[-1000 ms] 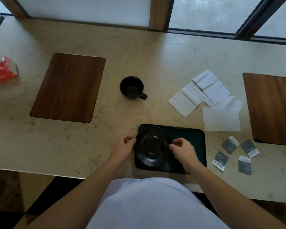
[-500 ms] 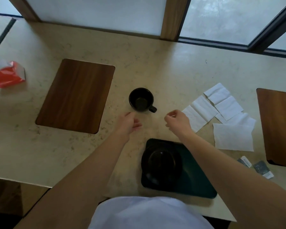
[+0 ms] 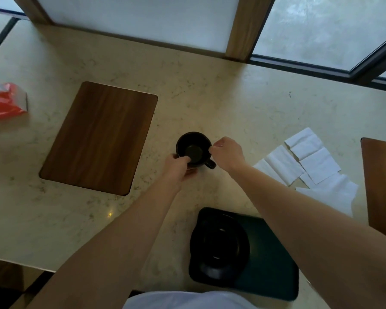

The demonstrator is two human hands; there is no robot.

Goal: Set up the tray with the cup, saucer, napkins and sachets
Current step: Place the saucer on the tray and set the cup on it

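Done: saucer sits on our tray.
Now: both hands pinch the cup at 12 o'clock, left hand and right hand.
Left: cup, napkins, sachets.

Saucer on tray at near edge, cup behind it, napkins right of cup

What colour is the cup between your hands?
Black, inside and out. The cup shows clearly in the head view, the only one.
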